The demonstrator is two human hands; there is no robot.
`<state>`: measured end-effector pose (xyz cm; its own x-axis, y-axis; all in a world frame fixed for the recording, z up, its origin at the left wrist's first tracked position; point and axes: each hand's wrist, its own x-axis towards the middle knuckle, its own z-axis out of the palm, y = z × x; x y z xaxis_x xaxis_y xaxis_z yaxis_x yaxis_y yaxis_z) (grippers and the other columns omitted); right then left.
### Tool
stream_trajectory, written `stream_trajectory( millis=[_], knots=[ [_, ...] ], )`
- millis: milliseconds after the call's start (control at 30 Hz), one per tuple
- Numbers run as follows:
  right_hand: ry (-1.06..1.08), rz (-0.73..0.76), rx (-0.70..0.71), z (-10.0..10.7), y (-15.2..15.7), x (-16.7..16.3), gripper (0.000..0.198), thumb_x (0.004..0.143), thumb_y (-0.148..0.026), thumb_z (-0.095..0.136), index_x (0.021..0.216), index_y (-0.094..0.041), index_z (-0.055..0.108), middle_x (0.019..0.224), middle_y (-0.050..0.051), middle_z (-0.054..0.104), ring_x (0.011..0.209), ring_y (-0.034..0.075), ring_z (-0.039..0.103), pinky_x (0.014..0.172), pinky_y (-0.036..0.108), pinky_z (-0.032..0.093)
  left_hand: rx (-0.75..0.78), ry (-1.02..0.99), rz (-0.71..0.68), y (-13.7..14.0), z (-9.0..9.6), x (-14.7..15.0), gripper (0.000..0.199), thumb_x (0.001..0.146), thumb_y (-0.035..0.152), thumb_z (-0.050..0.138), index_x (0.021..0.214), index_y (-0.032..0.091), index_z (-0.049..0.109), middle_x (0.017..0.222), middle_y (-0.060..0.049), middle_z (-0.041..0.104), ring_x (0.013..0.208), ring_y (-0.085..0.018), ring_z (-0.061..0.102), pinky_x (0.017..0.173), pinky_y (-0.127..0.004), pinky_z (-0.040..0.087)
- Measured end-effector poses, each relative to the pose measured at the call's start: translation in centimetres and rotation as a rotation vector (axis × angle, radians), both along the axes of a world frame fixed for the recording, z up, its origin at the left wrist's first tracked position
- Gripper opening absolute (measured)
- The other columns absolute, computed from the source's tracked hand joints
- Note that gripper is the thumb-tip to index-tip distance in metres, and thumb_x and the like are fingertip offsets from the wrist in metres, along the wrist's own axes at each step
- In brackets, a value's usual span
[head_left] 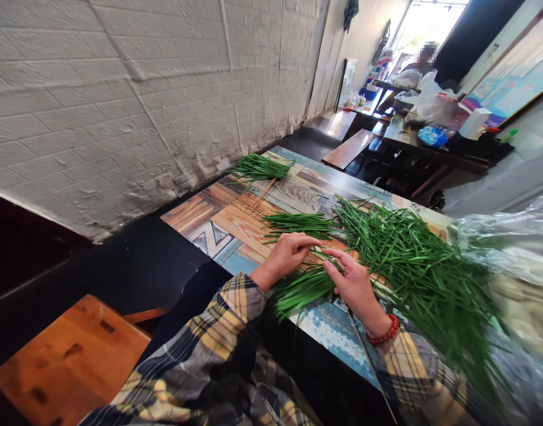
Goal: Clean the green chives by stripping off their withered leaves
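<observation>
My left hand (291, 254) is closed, thumb and fingers pinching thin green garlic chives (316, 252) above the table. Facing it, my right hand (354, 284) has thumb and forefinger bent around the other end of those blades; its remaining fingers are partly hidden. A thin stick (364, 346) runs from beneath my right hand past the table edge; whether the hand grips it I cannot tell. Below my hands lies a bunch of chives (302, 291), with a smaller bunch (298, 225) just beyond. A large loose heap of chives (413, 260) spreads to the right.
At the table's far left lie another chive bunch (260, 167) and some thin wooden sticks (264, 194). Clear plastic bags (520, 254) stand on the right. A wooden stool (71, 361) is at lower left, a white brick-pattern wall (164, 77) behind. A person (424, 58) sits far back.
</observation>
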<state>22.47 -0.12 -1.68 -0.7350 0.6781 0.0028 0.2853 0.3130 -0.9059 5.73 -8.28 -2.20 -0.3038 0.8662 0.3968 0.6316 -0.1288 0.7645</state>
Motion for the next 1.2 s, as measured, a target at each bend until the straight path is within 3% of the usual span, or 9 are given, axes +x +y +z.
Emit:
stream_trajectory(
  millis=[100, 233, 500, 800, 1067, 1200],
  knots=[
    [-0.006, 0.001, 0.000, -0.01, 0.00, -0.01, 0.040, 0.084, -0.046, 0.055, 0.115, -0.021, 0.060, 0.092, 0.003, 0.072, 0.034, 0.004, 0.044, 0.035, 0.021, 0.040, -0.012, 0.032, -0.033, 0.00, 0.15, -0.02, 0.027, 0.080, 0.007, 0.048, 0.082, 0.018, 0.073, 0.067, -0.001, 0.065, 0.066, -0.012, 0.056, 0.067, -0.023, 0.040],
    [-0.014, 0.003, 0.003, 0.02, 0.00, -0.01, 0.040, 0.085, -0.046, 0.055, 0.115, -0.021, 0.060, 0.094, 0.004, 0.072, 0.035, 0.004, 0.045, 0.035, 0.022, 0.041, -0.028, 0.074, -0.062, 0.01, 0.12, 0.04, 0.026, 0.077, 0.006, 0.049, 0.079, 0.018, 0.072, 0.068, 0.000, 0.065, 0.066, -0.012, 0.056, 0.067, -0.023, 0.040],
    [-0.012, 0.006, 0.004, 0.17, -0.02, 0.03, 0.040, 0.085, -0.046, 0.054, 0.115, -0.020, 0.060, 0.085, 0.003, 0.071, 0.035, 0.005, 0.045, 0.035, 0.021, 0.041, 0.004, 0.042, -0.139, -0.03, 0.11, 0.03, 0.015, 0.083, 0.026, 0.062, 0.081, 0.017, 0.073, 0.067, -0.001, 0.064, 0.064, -0.012, 0.055, 0.063, -0.023, 0.037],
    [0.026, -0.020, -0.090, -0.40, -0.01, -0.04, 0.049, 0.081, -0.047, 0.058, 0.123, -0.022, 0.056, 0.095, 0.005, 0.071, 0.035, 0.004, 0.043, 0.033, 0.021, 0.040, -0.093, -0.135, -0.014, -0.15, 0.75, 0.06, 0.022, 0.086, 0.024, 0.055, 0.073, 0.012, 0.068, 0.065, 0.000, 0.062, 0.063, -0.011, 0.052, 0.061, -0.022, 0.037],
    [0.020, -0.013, -0.030, 0.22, -0.08, 0.00, 0.038, 0.085, -0.047, 0.053, 0.113, -0.023, 0.063, 0.070, -0.001, 0.068, 0.034, 0.008, 0.045, 0.035, 0.023, 0.039, -0.069, -0.029, -0.088, -0.16, 0.38, 0.13, 0.022, 0.086, 0.026, 0.056, 0.074, 0.015, 0.071, 0.065, -0.002, 0.064, 0.064, -0.012, 0.055, 0.063, -0.023, 0.038],
    [0.014, -0.013, -0.028, 0.13, -0.10, 0.05, 0.039, 0.085, -0.047, 0.053, 0.114, -0.023, 0.062, 0.069, -0.001, 0.067, 0.035, 0.008, 0.045, 0.036, 0.023, 0.039, -0.061, 0.001, -0.163, -0.22, 0.19, 0.04, 0.019, 0.086, 0.026, 0.057, 0.079, 0.016, 0.072, 0.068, -0.002, 0.065, 0.065, -0.012, 0.056, 0.063, -0.023, 0.038]
  ],
)
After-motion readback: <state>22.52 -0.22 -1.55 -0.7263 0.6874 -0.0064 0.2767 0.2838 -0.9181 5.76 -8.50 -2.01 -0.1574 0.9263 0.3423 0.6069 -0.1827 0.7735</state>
